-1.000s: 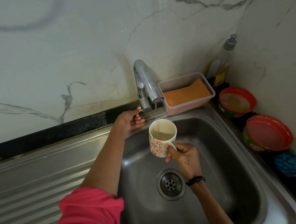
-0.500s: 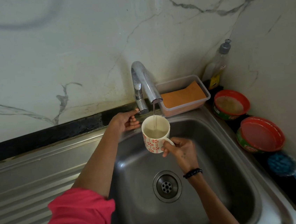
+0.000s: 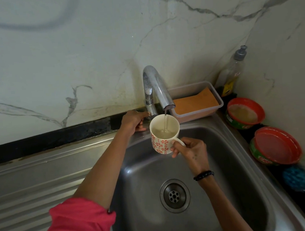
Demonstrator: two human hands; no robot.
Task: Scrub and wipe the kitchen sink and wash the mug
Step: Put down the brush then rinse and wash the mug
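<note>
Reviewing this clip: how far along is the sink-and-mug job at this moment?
Early. In hand: the right hand holds the mug by its handle under the running tap, water pooling inside, while the left hand grips the tap's lever. Nothing looks finished: the sink shows no suds. Left: scrubbing the mug, then scrubbing and wiping the basin; the orange sponge lies in its tray and the blue brush lies unused.

Pink-red sleeve [image 3: 73, 229] pushed up the left arm, black beaded bracelet [image 3: 203, 175] at the right wrist

Right hand [image 3: 191, 150] pinching, left hand [image 3: 132, 122] seemingly gripping.
</note>
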